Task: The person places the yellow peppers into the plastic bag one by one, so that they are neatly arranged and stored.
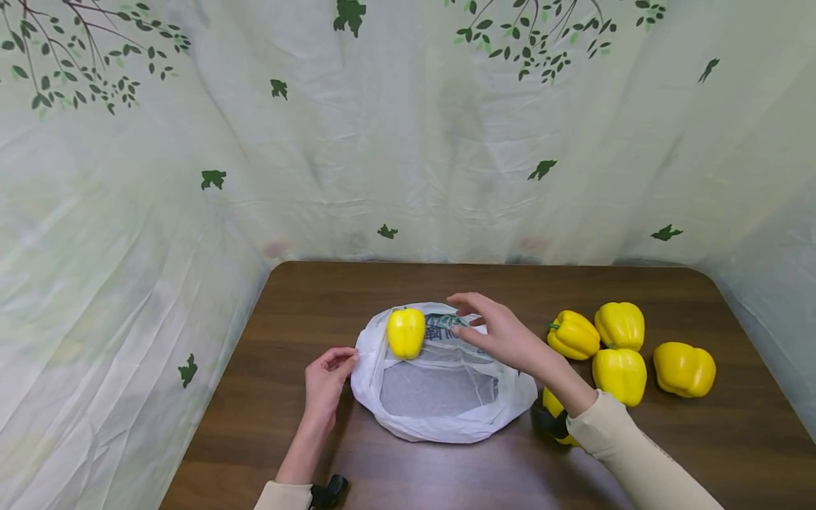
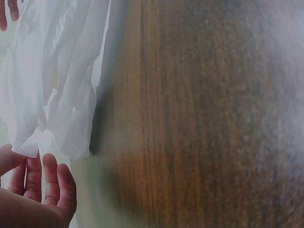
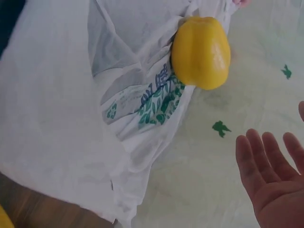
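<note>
A white plastic bag (image 1: 440, 429) stands with its mouth spread wide; green leaf print and dark lettering show on its inner far wall. With thumb and fingertips my left hand (image 1: 326, 382) pinches the bag's left rim, also seen in the left wrist view. One yellow bell pepper (image 1: 406, 333) overlaps the far left part of the bag mouth, with no hand on it. My right hand (image 1: 500, 333) is over the bag's far right side, fingers spread and holding nothing. In the right wrist view the pepper (image 3: 201, 53) is well apart from the right hand's fingers (image 3: 273, 154).
Several yellow bell peppers (image 1: 619, 376) lie on the brown wooden table (image 1: 306, 301) right of the bag. Another pepper (image 1: 553, 404) is partly hidden behind the right wrist and its black strap. A pale curtain (image 1: 408, 142) with leaf prints hangs behind the table and along its sides.
</note>
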A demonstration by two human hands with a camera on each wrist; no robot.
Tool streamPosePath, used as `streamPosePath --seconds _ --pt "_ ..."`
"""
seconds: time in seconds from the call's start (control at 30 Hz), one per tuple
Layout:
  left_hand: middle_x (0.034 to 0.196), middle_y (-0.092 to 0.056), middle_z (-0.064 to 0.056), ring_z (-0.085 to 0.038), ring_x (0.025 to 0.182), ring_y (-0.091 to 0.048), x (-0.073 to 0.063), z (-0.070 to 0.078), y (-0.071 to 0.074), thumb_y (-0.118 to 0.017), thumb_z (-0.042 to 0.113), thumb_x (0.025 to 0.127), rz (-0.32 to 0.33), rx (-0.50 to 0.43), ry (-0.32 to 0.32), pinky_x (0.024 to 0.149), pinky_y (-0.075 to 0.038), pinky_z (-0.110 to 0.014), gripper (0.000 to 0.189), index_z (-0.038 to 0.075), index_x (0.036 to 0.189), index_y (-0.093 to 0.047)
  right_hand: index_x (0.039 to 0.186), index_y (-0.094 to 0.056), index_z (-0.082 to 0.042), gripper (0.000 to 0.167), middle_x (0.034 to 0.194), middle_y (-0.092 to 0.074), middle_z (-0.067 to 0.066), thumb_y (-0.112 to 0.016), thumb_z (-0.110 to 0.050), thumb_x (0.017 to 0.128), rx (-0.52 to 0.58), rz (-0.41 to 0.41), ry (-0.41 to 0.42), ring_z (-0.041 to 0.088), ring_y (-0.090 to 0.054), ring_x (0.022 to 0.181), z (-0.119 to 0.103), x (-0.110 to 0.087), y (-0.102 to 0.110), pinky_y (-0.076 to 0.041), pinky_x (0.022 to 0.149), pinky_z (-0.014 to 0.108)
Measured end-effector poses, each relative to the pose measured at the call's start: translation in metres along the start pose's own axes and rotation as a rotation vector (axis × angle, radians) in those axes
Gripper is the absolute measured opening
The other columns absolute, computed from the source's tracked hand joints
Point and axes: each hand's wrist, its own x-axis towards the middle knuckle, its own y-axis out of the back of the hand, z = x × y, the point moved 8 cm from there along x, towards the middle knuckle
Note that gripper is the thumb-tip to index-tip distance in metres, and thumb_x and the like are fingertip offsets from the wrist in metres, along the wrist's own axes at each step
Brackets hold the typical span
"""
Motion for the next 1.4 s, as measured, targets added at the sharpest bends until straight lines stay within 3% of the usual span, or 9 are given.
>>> streamPosePath --seconds 0.43,0.67,0.87,1.13,1.4 --pt "0.091 -0.07 -0.009 -0.015 0.079 -0.061 -0.002 0.001 0.0 -0.073 0.004 0.087 0.008 0.019 -0.011 0.07 -0.05 -0.022 0.019 -0.005 0.103 -0.071 0.142 -0.048 -0.021 0.052 0.14 -0.052 0.003 -0.067 -0.03 0.094 -0.008 0.05 -0.038 0.026 -0.055 0.118 0.008 -0.036 0.01 -0.049 0.093 0.05" --pt "0.092 -0.069 -0.01 -0.018 0.081 -0.062 0.0 0.003 -0.001 -0.072 0.003 0.088 0.005 0.029 -0.014 0.071 -0.052 -0.024 0.015 -0.003 0.102 -0.072 0.141 -0.048 -0.022 0.054 0.137 -0.053 0.003 -0.065 -0.041 0.094 0.023 0.055 -0.067 0.033 -0.057 0.116 0.015 -0.053 0.013 -0.049 0.092 0.053" --pt "0.093 -0.069 -0.01 -0.018 0.081 -0.061 -0.001 0.004 -0.001 -0.071 0.005 0.089 0.0 0.04 -0.008 0.071 -0.052 -0.023 0.017 -0.003 0.104 -0.071 0.142 -0.048 -0.022 0.053 0.137 -0.053 0.002 -0.067 -0.035 0.094 0.014 0.09 -0.035 0.031 -0.055 0.12 0.016 -0.066 0.014 -0.048 0.094 0.052" --pt "0.093 -0.069 -0.012 -0.018 0.081 -0.061 0.0 0.004 0.0 -0.072 0.004 0.088 0.014 0.026 -0.023 0.07 -0.052 -0.023 0.016 -0.004 0.102 -0.071 0.141 -0.048 -0.026 0.054 0.137 -0.053 -0.002 -0.069 -0.037 0.092 -0.056 0.158 -0.053 0.026 -0.055 0.119 0.024 -0.086 0.018 -0.049 0.093 0.051" --pt "0.094 -0.069 -0.012 -0.017 0.081 -0.062 -0.002 0.002 0.001 -0.072 0.004 0.088 0.021 0.027 -0.01 0.071 -0.052 -0.022 0.016 -0.004 0.102 -0.071 0.141 -0.05 -0.018 0.055 0.137 -0.053 0.0 -0.07 -0.035 0.092 -0.102 0.206 -0.075 0.031 -0.056 0.117 0.035 -0.109 0.018 -0.048 0.093 0.052"
